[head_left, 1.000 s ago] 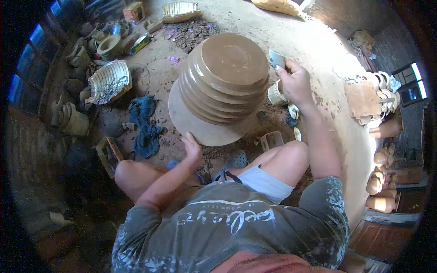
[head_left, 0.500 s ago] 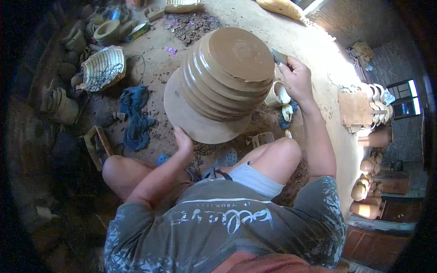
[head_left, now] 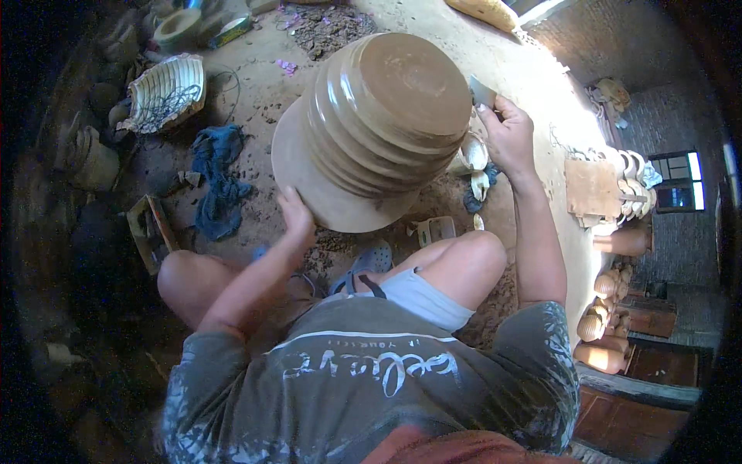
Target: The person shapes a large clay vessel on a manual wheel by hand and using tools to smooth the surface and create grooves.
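Several ridges [head_left: 352,127] already ring the pot [head_left: 413,73], its top edge [head_left: 425,134] seemingly unsmoothed; the right hand [head_left: 510,138] pinches a scraper [head_left: 483,93] beside it, the left hand [head_left: 298,218] touches the disc [head_left: 348,219] beneath, grip unclear.

There is one glossy pot [head_left: 386,116], one disc [head_left: 346,216], one scraper [head_left: 481,92].

Layout about the pot [head_left: 386,131], on its disc [head_left: 290,158]: clay heap [head_left: 331,32], 11 o'clock; scraper [head_left: 482,92], in the right grip [head_left: 510,139], 3 o'clock; left grip [head_left: 298,216], at the disc's rim, 7 o'clock; cloth [head_left: 215,185], 8 o'clock.
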Action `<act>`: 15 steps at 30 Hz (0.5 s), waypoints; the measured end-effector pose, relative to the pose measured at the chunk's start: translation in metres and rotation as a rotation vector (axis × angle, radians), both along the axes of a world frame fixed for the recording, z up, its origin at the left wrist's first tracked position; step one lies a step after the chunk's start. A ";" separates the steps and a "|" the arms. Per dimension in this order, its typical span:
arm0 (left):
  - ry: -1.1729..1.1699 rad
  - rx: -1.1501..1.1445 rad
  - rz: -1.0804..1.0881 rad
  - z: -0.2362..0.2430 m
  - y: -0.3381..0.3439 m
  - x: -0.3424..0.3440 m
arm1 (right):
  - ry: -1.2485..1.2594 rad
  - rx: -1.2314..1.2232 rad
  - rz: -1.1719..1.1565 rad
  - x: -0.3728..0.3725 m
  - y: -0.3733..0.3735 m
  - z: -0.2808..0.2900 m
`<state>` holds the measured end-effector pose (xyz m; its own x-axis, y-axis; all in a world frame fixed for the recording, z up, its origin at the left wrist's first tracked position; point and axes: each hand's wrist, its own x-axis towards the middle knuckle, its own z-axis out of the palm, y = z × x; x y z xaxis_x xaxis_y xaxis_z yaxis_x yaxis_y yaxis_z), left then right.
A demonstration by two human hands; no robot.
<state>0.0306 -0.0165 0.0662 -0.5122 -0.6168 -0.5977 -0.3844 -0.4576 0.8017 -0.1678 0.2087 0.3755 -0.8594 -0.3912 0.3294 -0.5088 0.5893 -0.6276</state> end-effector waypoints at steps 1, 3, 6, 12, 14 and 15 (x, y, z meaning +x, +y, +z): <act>-0.036 -0.001 0.012 -0.019 0.022 0.014 | 0.001 -0.003 0.007 -0.002 0.003 -0.004; 0.081 0.010 -0.101 -0.034 0.063 0.040 | -0.030 -0.010 -0.006 -0.001 0.001 -0.002; 0.091 0.162 -0.197 -0.038 0.085 0.057 | -0.068 -0.004 -0.031 0.008 -0.003 0.006; 0.220 0.336 0.090 0.009 -0.044 -0.013 | -0.100 -0.014 -0.040 0.017 0.003 0.012; 0.114 0.092 0.042 -0.002 -0.018 0.000 | -0.089 -0.002 -0.032 0.014 0.002 0.009; 0.063 -0.030 0.022 -0.009 0.000 0.007 | -0.091 -0.010 -0.026 0.012 0.000 0.008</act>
